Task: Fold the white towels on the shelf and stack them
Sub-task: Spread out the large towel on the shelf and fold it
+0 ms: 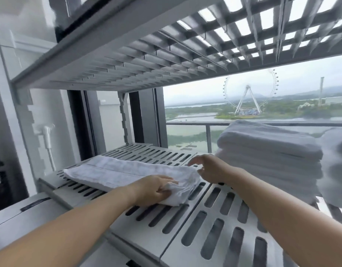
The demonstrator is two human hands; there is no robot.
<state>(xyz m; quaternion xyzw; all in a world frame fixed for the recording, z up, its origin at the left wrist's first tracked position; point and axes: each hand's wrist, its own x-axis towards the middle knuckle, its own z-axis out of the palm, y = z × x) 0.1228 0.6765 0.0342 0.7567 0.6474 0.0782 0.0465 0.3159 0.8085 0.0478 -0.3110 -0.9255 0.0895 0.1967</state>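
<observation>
A white towel (120, 173), folded into a long strip, lies across the slotted metal shelf (195, 224). My left hand (156, 188) grips the towel's near right corner, fingers curled round the bunched cloth. Just past the towel's right end hovers my right hand (208, 167), fingers loosely spread and holding nothing. A stack of folded white towels (270, 160) stands on the shelf at the right, close behind my right hand.
Another slotted shelf (147, 54) hangs low overhead. More white cloth (336, 170) bulges at the far right edge. A white plug and cable (47, 139) sit on the left wall. Behind the shelf is a window with a balcony rail (208, 132).
</observation>
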